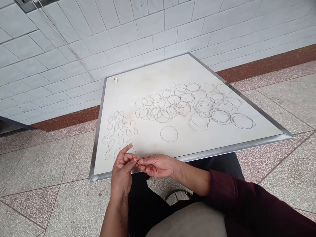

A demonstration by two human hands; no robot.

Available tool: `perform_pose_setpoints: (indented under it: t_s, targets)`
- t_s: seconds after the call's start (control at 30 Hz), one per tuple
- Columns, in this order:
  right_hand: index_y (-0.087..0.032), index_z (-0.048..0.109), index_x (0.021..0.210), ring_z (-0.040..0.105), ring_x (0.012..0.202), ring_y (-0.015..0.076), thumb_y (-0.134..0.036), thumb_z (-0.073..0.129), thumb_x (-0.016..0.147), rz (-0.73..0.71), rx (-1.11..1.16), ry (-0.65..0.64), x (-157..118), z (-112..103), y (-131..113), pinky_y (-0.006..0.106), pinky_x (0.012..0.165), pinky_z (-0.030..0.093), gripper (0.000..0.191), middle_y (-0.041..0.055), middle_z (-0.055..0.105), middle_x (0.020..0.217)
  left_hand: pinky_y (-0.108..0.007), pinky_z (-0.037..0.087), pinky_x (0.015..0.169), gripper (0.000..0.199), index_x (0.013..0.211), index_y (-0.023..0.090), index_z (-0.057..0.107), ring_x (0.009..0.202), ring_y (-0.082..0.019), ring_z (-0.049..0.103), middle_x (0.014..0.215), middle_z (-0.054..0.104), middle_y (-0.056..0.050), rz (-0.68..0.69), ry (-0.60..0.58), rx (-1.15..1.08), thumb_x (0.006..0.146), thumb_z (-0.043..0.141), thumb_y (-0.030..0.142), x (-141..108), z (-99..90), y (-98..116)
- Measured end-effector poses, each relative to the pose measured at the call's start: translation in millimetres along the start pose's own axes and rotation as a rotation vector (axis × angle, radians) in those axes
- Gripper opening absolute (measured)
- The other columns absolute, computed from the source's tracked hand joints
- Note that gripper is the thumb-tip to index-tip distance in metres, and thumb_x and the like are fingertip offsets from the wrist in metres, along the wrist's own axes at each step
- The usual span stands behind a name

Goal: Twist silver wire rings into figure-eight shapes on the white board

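Over the near left edge of the white table, my left hand [124, 168] pinches a thin wire loop [134, 150], its index finger raised with tape or a bandage at the tip. My right hand [158, 164] meets it from the right, thumb and fingers closed on the same wire. Where the fingertips meet, the wire is mostly hidden. Just beyond my left hand lie several figure-eight twisted wires [133, 128]. Farther right, many thin round wire rings [182, 107] overlap one another. A single ring [169, 134] lies apart, nearer to me.
The metal-edged white table [153, 148] stands against a tiled wall [158, 42]. A small white and red object [116, 80] sits at its far left corner. Speckled floor [37, 164] surrounds it. Below the near edge is part of a round metal frame [177, 194].
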State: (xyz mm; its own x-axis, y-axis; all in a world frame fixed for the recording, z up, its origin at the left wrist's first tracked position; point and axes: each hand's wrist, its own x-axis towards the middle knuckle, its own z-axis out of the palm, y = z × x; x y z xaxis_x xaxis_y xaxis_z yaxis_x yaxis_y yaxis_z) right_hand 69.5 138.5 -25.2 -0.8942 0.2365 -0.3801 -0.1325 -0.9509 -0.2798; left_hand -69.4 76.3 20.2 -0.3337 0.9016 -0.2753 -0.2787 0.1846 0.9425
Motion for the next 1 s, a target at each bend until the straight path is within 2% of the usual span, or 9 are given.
perform_pose_setpoints:
  t_s: [0.2, 0.47, 0.63, 0.77, 0.9, 1.0]
  targets:
    - [-0.012, 0.068, 0.088, 0.065, 0.070, 0.0059, -0.014, 0.072, 0.082, -0.022, -0.087, 0.007, -3.3, 1.8, -1.9, 0.013, 0.062, 0.050, 0.008, 0.0002, 0.066, 0.076, -0.026, 0.048, 0.074, 0.054, 0.120, 0.020, 0.063, 0.068, -0.012, 0.061, 0.071, 0.065, 0.004, 0.005, -0.029, 0.022, 0.069, 0.081, 0.021, -0.8, -3.3, -0.3]
    - [-0.015, 0.064, 0.095, 0.067, 0.071, 0.0094, -0.028, 0.081, 0.074, -0.094, -0.210, 0.014, -0.5, -5.4, 3.2, 0.019, 0.064, 0.052, 0.029, -0.0005, 0.067, 0.076, -0.028, 0.049, 0.074, 0.051, 0.121, 0.021, 0.062, 0.070, -0.014, 0.060, 0.073, 0.065, 0.003, 0.059, -0.043, 0.134, 0.073, 0.077, 0.025, -2.2, -3.7, -0.3]
    - [-0.015, 0.061, 0.086, 0.066, 0.068, 0.0106, -0.031, 0.082, 0.072, -0.148, -0.304, 0.072, -2.2, -3.1, 2.9, 0.021, 0.060, 0.053, 0.030, 0.0006, 0.067, 0.079, -0.028, 0.048, 0.069, 0.056, 0.126, 0.022, 0.059, 0.072, -0.016, 0.060, 0.072, 0.063, 0.003, 0.092, 0.012, 0.268, 0.073, 0.074, 0.025, -4.8, -0.5, -0.5]
    - [-0.014, 0.059, 0.087, 0.066, 0.067, 0.0121, -0.035, 0.081, 0.072, -0.159, -0.357, 0.085, -4.3, -0.9, 1.7, 0.023, 0.060, 0.054, 0.035, 0.0006, 0.066, 0.074, -0.028, 0.047, 0.068, 0.057, 0.128, 0.022, 0.057, 0.069, -0.016, 0.059, 0.071, 0.061, 0.003, 0.148, 0.028, 0.339, 0.073, 0.071, 0.024, -5.7, 3.2, -0.9]
    - [-0.015, 0.059, 0.086, 0.065, 0.066, 0.0109, -0.037, 0.083, 0.070, -0.201, -0.433, 0.097, -4.7, -0.3, 2.6, 0.021, 0.057, 0.053, 0.036, 0.0002, 0.066, 0.075, -0.026, 0.047, 0.062, 0.058, 0.129, 0.022, 0.055, 0.066, -0.015, 0.056, 0.072, 0.061, 0.003, 0.149, 0.027, 0.352, 0.073, 0.071, 0.024, -4.4, 3.6, -2.4]
    - [-0.016, 0.059, 0.083, 0.063, 0.062, 0.0099, -0.037, 0.081, 0.072, -0.282, -0.556, 0.158, -3.2, -2.0, 4.5, 0.020, 0.054, 0.051, 0.032, -0.0012, 0.065, 0.072, -0.025, 0.047, 0.058, 0.060, 0.129, 0.021, 0.053, 0.062, -0.014, 0.055, 0.071, 0.061, 0.004, 0.115, 0.040, 0.300, 0.072, 0.072, 0.025, -3.1, 1.6, -5.2]
